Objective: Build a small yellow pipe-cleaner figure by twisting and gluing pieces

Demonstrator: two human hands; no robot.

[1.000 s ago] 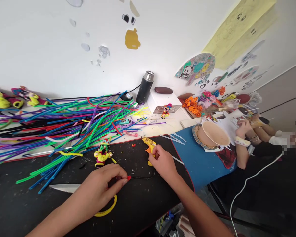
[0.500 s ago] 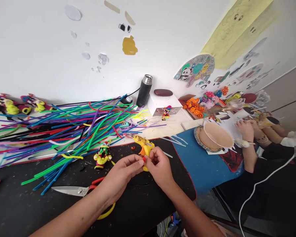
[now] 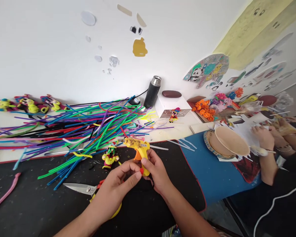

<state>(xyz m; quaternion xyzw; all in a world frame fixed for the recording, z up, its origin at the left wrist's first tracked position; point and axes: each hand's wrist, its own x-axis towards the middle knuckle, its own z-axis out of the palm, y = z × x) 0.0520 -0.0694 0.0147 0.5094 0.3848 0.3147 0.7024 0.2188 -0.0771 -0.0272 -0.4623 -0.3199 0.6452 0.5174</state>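
In my right hand point(image 3: 156, 169) is the yellow handle of a hot glue gun point(image 3: 140, 145), its orange trigger facing left and its nozzle pointing left. My left hand point(image 3: 123, 181) pinches a small red piece point(image 3: 141, 171) between thumb and fingers, close to the glue gun's handle; its exact kind is too small to tell. Beyond my left hand a pipe-cleaner doll point(image 3: 110, 157) in yellow with a green face stands on the black mat point(image 3: 46, 204). Scissors point(image 3: 80, 188) lie there too, their red and yellow handles partly hidden under my left hand and forearm.
Many coloured pipe cleaners point(image 3: 88, 125) spread along the back left, with several dolls point(image 3: 27, 104) behind them. A black thermos point(image 3: 153, 92) stands beside a white box point(image 3: 172, 104). Glue sticks point(image 3: 187, 144) lie on the right. A person's hands point(image 3: 262, 136) rest beyond a paper bowl point(image 3: 232, 142).
My right hand has closed round the glue gun's handle, and the gun is more level and turned left. My left hand still pinches the red piece. The view has shifted left.
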